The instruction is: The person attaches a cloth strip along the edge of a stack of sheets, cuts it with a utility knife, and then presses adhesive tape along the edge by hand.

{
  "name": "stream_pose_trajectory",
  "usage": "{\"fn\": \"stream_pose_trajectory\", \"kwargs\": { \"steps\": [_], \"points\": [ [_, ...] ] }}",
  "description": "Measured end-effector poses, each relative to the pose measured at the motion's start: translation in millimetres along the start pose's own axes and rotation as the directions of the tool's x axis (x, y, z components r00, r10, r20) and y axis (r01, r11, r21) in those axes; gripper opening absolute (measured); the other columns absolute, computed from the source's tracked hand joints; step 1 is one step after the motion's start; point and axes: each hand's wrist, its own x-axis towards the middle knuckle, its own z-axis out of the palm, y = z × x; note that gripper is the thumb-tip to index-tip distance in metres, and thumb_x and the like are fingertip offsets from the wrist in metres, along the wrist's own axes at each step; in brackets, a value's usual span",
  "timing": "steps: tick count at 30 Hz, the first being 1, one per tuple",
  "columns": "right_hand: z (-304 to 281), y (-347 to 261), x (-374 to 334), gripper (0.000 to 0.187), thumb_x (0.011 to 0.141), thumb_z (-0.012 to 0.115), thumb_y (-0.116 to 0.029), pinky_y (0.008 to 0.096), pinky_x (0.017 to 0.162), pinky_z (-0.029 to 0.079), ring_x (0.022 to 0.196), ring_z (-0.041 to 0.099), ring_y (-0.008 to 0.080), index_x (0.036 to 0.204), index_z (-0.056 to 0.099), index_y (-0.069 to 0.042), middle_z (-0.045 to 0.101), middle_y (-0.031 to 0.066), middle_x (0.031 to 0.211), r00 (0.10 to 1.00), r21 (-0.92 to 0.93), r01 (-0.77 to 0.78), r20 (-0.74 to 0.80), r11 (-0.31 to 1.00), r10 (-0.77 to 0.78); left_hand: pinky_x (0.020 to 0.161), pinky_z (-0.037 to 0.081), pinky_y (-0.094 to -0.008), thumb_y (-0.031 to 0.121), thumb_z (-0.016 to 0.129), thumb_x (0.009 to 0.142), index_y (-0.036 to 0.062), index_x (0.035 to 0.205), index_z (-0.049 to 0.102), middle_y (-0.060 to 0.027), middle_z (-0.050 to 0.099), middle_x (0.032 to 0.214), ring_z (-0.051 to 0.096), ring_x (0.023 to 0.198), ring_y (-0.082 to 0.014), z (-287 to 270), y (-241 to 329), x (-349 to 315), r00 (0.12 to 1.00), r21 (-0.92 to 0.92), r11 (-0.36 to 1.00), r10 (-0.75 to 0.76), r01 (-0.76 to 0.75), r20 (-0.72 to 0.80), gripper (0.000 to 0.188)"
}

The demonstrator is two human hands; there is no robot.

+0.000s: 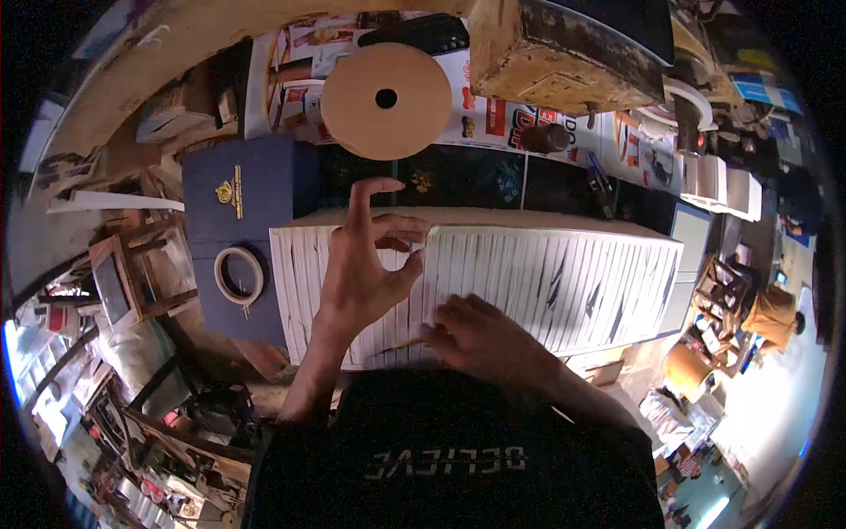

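A long row of white booklets or folded paper sections [502,273], packed tight with their edges up, stretches across the bench in front of me. Over its left half is my left hand [366,264], the index finger crooked outward. Its thumb and other fingers come together in a pinch, and whatever lies between them is too small to make out. My right hand [463,331] is above the near edge of the row, smeared by motion, its fingers curled. A thin yellowish strip or stick [401,346] shows beside its fingertips; I cannot tell whether it is held.
Left of the row lies a navy cover [238,194] with a gold emblem, and on it a tape roll [239,275]. Beyond are a round cardboard disc [385,106], printed sheets, a dark bottle [546,137], a cutter-like tool [601,185] and a worn metal machine [564,62].
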Motion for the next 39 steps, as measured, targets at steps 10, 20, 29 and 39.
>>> {"fn": "stream_pose_trajectory", "kwargs": {
  "steps": [10,20,29,39],
  "points": [
    [11,-27,-63,0.034,0.095,0.062,0.0,0.038,0.087,0.06,0.105,0.07,0.0334,0.129,0.057,-0.001,0.067,0.0195,0.116,0.744,0.573,-0.432,-0.21,0.696,0.634,0.093,0.057,-0.0364,-0.004,0.076,0.08,0.0063,0.144,0.033,-0.0186,0.073,0.118,0.07,0.108,-0.0221,-22,-5,9,0.965,-0.114,0.991,-0.043,0.075,0.259,0.077],
    [18,-52,-20,0.035,0.106,0.05,-0.009,0.038,0.074,0.061,0.094,0.074,0.0265,0.141,0.042,-0.007,0.071,0.0187,0.117,0.441,0.894,-0.322,-0.148,0.311,0.885,0.091,0.057,-0.0376,-0.004,0.079,0.077,0.008,0.148,0.032,-0.0188,0.07,0.122,0.07,0.107,-0.023,-13,0,1,0.973,-0.19,0.974,-0.082,0.124,0.215,0.086],
    [25,-48,-20,0.039,0.105,0.051,-0.008,0.0378,0.072,0.062,0.092,0.075,0.0261,0.143,0.045,-0.003,0.072,0.0214,0.115,0.349,0.884,-0.349,-0.186,0.311,0.919,0.085,0.058,-0.0405,0.004,0.081,0.078,0.0046,0.128,0.063,-0.0151,0.069,0.119,0.069,0.102,-0.027,-31,3,6,0.959,0.391,0.875,0.264,-0.285,0.108,0.053],
    [39,-51,3,0.037,0.105,0.053,-0.008,0.0391,0.071,0.067,0.087,0.077,0.0295,0.14,0.049,0.001,0.072,0.0238,0.109,0.368,0.86,-0.323,-0.27,0.395,0.89,0.095,0.051,-0.0419,0.013,0.086,0.077,0.0093,0.122,0.072,-0.0125,0.072,0.113,0.066,0.107,-0.0315,-4,-8,-1,0.935,0.452,0.819,0.324,-0.352,0.14,0.047]
  ]
}}
